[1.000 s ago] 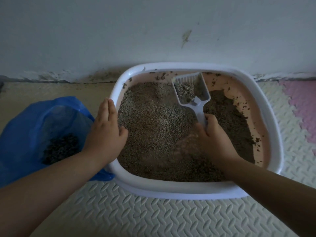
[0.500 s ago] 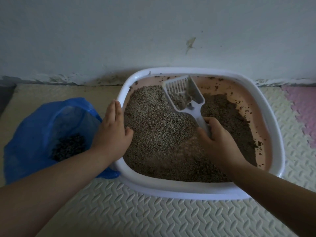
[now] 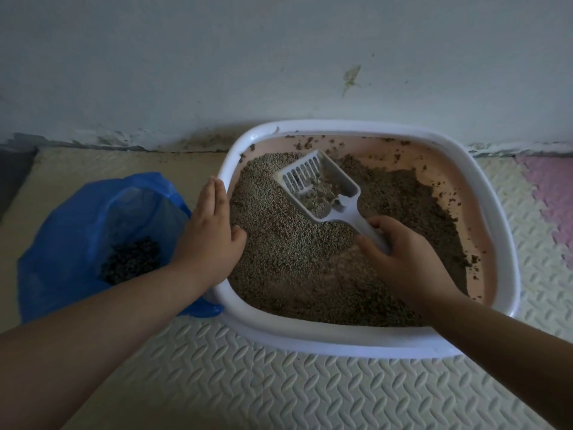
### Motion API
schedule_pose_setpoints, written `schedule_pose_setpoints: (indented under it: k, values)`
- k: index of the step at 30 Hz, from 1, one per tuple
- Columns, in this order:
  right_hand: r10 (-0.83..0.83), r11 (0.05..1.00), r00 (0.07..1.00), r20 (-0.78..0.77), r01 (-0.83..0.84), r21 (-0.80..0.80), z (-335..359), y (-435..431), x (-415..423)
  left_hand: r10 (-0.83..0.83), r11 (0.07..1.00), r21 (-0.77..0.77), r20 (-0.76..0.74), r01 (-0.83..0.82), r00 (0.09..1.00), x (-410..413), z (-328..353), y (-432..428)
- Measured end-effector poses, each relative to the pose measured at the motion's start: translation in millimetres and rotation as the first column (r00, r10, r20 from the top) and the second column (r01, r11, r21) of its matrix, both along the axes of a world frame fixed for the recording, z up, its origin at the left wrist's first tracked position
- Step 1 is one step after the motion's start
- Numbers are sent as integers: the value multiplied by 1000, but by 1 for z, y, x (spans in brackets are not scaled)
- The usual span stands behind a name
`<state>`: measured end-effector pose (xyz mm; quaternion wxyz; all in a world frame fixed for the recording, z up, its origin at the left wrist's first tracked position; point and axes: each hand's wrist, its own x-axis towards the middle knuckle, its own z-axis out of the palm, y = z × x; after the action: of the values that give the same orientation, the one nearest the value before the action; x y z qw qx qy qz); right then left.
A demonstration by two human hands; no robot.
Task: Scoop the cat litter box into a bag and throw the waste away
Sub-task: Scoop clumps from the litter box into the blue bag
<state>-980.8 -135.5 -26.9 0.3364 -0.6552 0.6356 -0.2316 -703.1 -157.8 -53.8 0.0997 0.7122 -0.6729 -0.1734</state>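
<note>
Scoop (image 3: 342, 181) swung leftward off the far wall of the litter box (image 3: 504, 212); slotted head now points far-left, a little litter (image 3: 314, 198) inside. Right hand (image 3: 400, 256): fingers curled round the handle. Left hand (image 3: 210, 237): fingers straight, flat on the box's left rim. Blue bag (image 3: 71, 231) just left, dark waste (image 3: 130, 259) within.

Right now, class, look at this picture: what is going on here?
A person is cleaning a cat litter box. The right hand grips the handle of a white slotted scoop with some litter in it, inside the box. The left hand rests flat on the box's left rim. A blue bag sits open beside the box, on its left, with dark waste already in it.
</note>
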Motion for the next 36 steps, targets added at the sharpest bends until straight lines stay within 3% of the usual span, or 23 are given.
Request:
schedule_pose_setpoints:
  k: [12, 18, 21, 28, 36]
  values:
    - [129, 991, 992, -11, -129, 35, 18, 1, 9, -50, 999, 14, -89, 52, 995, 11, 18, 4]
    - [275, 954, 958, 76, -282, 102, 37, -3, 37, -167, 958, -207, 167, 200, 972, 72, 65, 21]
    - [347, 924, 933, 94, -357, 135, 47, -10, 56, -137, 964, -178, 298, 196, 945, 108, 74, 38]
    - [573, 814, 817, -66, -558, 160, 52, -31, 107, 4, 994, -104, 286, 27, 958, 148, 67, 68]
    - [688, 707, 638, -346, -696, 123, 41, -38, 189, 25, 996, -94, 248, -1, 968, 156, 67, 72]
